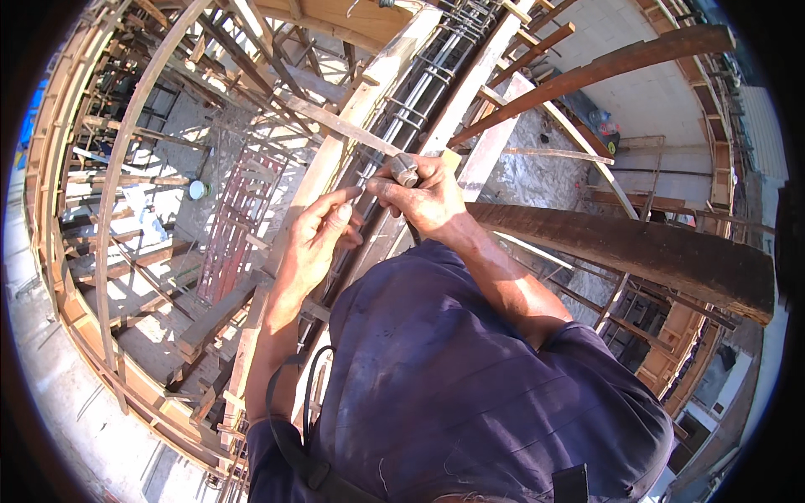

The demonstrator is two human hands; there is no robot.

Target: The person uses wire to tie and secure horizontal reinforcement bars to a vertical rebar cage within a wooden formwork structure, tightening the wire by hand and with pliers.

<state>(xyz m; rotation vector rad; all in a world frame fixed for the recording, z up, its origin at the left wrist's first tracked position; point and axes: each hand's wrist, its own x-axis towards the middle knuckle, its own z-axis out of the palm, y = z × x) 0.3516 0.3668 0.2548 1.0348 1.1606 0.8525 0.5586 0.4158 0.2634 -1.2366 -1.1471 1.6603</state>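
Observation:
My right hand (pixel 432 197) is closed round a hammer (pixel 405 172), its worn grey metal head showing above the fingers. Most of the handle is hidden by the hand and my body. The right thumb and a finger are bent together toward the left; whether something small is pinched there I cannot make out. To the left, my left hand (pixel 314 235) has its fingers apart and slightly curled, with nothing visible in them. Both hands are above a long beam form with steel reinforcing bars (pixel 428 75) and tie loops inside. A thin wooden batten (pixel 344 126) crosses the form just beyond the hammer head.
Timber form boards (pixel 402 54) flank the bars. A thick dark timber (pixel 637 251) sticks out at right, with a curved-looking brown plank (pixel 595 75) beyond it. Down at left are props, a reddish metal frame (pixel 239 226) and a white bucket (pixel 198 190) on a lower floor.

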